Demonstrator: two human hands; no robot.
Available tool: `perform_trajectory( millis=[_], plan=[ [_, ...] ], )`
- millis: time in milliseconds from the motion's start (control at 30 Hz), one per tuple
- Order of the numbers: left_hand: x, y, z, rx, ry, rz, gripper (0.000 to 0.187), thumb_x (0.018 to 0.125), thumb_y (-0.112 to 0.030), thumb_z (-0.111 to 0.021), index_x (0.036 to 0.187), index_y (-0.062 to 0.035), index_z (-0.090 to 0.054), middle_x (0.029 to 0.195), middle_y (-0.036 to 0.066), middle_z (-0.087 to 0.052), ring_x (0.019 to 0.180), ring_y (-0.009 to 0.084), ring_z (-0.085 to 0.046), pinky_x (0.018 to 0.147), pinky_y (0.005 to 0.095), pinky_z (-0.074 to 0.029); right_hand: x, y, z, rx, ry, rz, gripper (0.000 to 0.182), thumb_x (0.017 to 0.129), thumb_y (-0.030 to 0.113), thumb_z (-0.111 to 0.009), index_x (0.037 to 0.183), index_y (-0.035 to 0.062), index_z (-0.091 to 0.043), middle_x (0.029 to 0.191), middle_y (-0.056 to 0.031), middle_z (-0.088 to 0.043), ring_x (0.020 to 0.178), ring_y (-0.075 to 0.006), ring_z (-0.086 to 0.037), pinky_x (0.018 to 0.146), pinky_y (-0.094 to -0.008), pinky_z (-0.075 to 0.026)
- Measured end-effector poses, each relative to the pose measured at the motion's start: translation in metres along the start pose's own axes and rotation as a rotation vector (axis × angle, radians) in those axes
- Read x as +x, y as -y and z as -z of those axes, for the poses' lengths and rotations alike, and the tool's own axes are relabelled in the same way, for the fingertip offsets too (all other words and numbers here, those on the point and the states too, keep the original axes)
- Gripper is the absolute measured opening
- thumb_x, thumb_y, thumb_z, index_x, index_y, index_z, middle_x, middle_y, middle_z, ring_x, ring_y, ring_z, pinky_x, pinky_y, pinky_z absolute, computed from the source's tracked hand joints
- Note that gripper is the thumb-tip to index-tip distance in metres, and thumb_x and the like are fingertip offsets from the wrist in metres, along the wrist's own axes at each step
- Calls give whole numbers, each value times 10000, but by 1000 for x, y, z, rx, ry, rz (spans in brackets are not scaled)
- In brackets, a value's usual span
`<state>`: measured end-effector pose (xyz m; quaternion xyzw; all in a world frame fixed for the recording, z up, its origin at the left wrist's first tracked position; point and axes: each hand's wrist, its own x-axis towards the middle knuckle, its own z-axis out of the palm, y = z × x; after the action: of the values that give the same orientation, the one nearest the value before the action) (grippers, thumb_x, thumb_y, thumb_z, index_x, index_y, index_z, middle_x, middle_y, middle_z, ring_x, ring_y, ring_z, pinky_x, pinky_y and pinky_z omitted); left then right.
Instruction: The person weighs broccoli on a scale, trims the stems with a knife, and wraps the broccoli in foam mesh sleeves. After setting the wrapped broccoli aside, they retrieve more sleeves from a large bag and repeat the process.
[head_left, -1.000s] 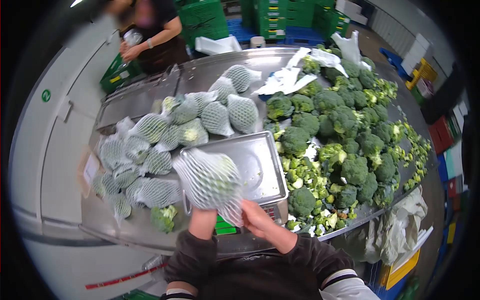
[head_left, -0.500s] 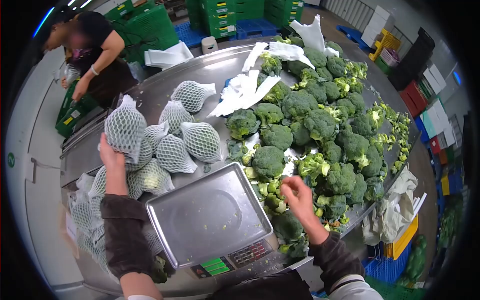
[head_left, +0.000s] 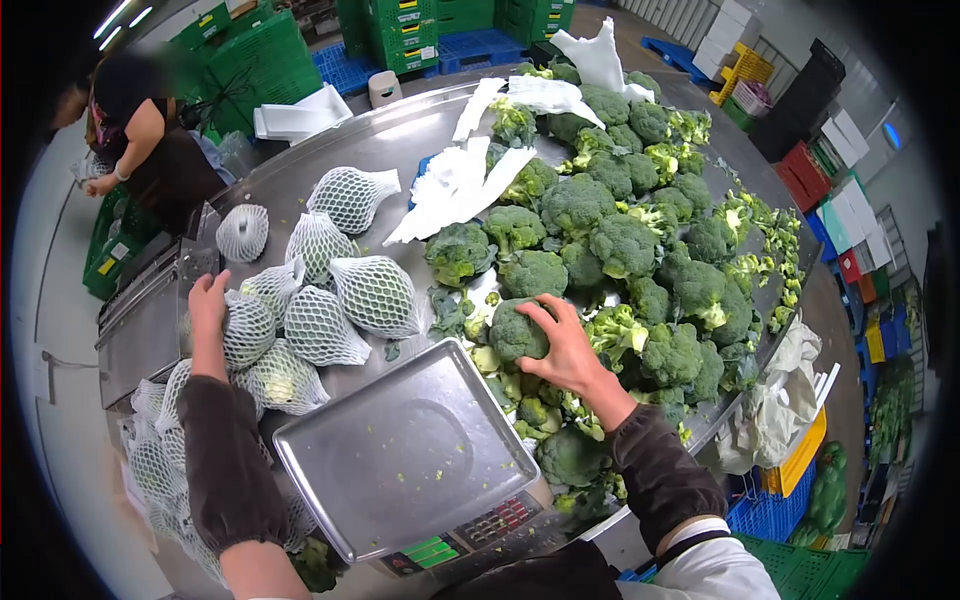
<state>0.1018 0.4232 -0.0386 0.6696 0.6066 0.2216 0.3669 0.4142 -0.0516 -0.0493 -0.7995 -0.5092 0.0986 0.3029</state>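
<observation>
My right hand (head_left: 565,350) has its thumb and fingers around a broccoli head (head_left: 516,332) at the near left of a large loose broccoli pile (head_left: 625,245). Empty, with fingers loosely apart, my left hand (head_left: 208,303) is beside the net-wrapped heads on the left. Just beyond it, a head in a white foam net (head_left: 242,233) sits near the table's far left edge. Several more netted heads (head_left: 375,297) lie between that hand and the pile. A scale with a bare metal tray (head_left: 405,450) stands in front of me, bits of green on it.
Crumpled white foam nets (head_left: 460,190) lie on the metal table (head_left: 400,135) left of the pile. More netted heads (head_left: 150,460) crowd the near left. Beyond the far left edge, a person (head_left: 140,130) works over a green crate (head_left: 120,245). Green crates (head_left: 400,35) are stacked behind.
My left hand has let go of the netted head, which now sits near the far left edge, and has drawn back. My right hand has moved left and taken hold of a broccoli head.
</observation>
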Motion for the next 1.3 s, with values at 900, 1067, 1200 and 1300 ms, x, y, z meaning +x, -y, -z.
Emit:
perform_trajectory(
  millis=[900, 1067, 1200, 1300],
  plan=[
    [-404, -4, -31, -117, 35, -465, 657, 620, -79, -687, 1220, 16, -438, 1321, 218, -391, 1246, 353, -371, 1032, 435, -295, 200, -53, -34, -485, -491, 154, 289, 682, -13, -571, 955, 79, -584, 1168, -138, -511, 1216, -329, -387, 1015, -449, -304],
    [-413, -29, -32, -176, -36, -557, 520, 661, -43, -636, 1157, 26, -496, 1226, 200, -496, 1187, 329, -448, 1008, 411, -332, 172, -26, 15, -509, -481, 444, 181, 771, 86, -567, 951, 66, -572, 1072, -125, -569, 1094, -310, -504, 921, -439, -396],
    [-425, -58, -43, -422, 170, -630, 463, 699, -6, -614, 1149, 12, -508, 1198, 190, -527, 1126, 309, -510, 973, 399, -377, 66, 30, 63, 87, -204, 133, 149, 852, 148, -548, 937, 25, -540, 724, -71, -599, 627, -207, -585, 566, -323, -451],
    [-442, -84, -77, -739, 385, -364, 437, 747, 29, -610, 1168, 19, -496, 1164, 168, -556, 1090, 253, -535, 936, 348, -407, -17, 60, 65, 598, -40, -63, 181, 876, 157, -534, 971, 3, -542, 713, -14, -568, 641, -79, -508, 588, -249, -420]
  ],
)
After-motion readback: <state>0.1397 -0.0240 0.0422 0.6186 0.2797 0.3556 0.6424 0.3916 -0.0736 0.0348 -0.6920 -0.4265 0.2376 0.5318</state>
